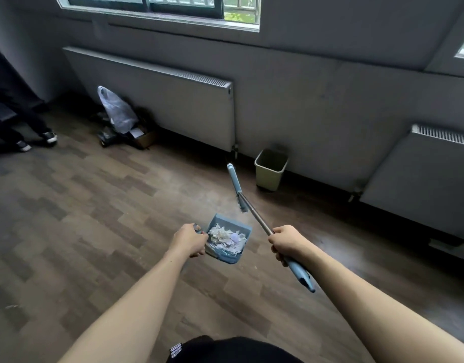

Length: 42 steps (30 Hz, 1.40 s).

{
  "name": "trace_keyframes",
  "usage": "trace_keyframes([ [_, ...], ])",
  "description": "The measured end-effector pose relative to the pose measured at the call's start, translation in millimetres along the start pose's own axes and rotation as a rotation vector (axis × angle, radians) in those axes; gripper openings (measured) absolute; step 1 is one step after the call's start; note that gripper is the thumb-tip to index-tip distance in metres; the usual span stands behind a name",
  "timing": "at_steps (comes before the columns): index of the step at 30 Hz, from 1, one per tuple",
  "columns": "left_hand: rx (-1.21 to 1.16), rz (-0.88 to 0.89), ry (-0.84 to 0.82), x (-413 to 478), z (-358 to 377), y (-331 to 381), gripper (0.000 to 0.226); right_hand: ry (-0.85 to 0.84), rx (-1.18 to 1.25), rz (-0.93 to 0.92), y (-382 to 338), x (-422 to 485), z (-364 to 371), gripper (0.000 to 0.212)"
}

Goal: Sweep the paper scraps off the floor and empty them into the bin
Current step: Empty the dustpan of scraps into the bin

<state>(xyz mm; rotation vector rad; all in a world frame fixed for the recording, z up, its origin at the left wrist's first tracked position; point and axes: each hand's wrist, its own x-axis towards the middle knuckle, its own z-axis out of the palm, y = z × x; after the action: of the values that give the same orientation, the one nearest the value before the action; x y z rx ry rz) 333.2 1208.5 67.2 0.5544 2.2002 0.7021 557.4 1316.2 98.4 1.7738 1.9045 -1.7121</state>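
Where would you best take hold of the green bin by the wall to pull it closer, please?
Grip the bin by its near rim, coming from above on the room side. It stands upright with its top open, and its far side sits close to the wall, so the near edge is probably the easiest to hook over.

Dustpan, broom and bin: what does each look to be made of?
The dustpan is likely moulded plastic: matte light blue with thin, even walls. The broom has a shaft that looks like bare metal, silvery with a sheen; its grip end and head are light blue, probably plastic. The bin is probably plastic too: pale green, smooth and dull.
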Motion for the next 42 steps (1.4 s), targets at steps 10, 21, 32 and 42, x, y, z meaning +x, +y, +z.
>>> trace_keyframes([
  [10,-0.018,0.013,-0.102,94.4,27.3,71.8,0.021,0.01,0.053,0.099,-21.9,82.6,-38.6,0.017],
  [21,-0.214,-0.042,-0.364,206.7,21.2,178.7,0.057,0.102,0.22,0.206,-109.4,181.5,-85.2,0.018],
  [32,-0.486,-0.342,-0.479,299.8,34.5,264.7,0.027,0.107,0.314,0.235,-152.0,283.5,-150.4,0.016],
  [42,-0.533,-0.47,-0.494,344.6,41.2,336.6,0.036,0.03,0.167,0.147,-181.0,382.6,-251.9,0.02],
])
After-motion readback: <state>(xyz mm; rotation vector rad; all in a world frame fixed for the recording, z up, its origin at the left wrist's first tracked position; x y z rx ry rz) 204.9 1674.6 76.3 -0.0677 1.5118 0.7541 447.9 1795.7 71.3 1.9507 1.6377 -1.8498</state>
